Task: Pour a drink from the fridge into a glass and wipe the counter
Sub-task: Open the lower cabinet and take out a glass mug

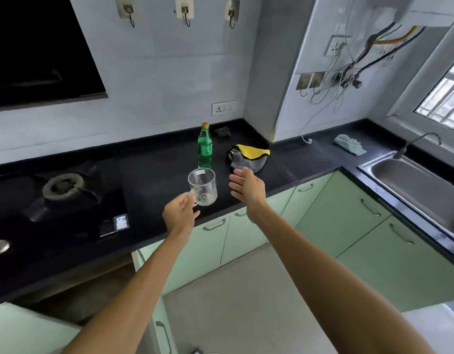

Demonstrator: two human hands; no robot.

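Observation:
A clear glass mug (pixel 203 186) stands near the front edge of the black counter (pixel 156 175). My left hand (pixel 180 213) has its fingers on the mug's handle. Just behind the mug stands a green bottle (pixel 205 146) with a yellow cap, upright. To the right of the bottle lies a grey and yellow cloth (pixel 248 157), crumpled. My right hand (pixel 247 187) hovers open, fingers spread, right of the mug and in front of the cloth, holding nothing.
A gas stove (pixel 64 192) sits at the left of the counter. A steel sink (pixel 422 185) with a tap is at the right, with a pale blue rag (pixel 348 144) behind it. A small dark object (pixel 222 131) lies near the wall. Green cabinets run below.

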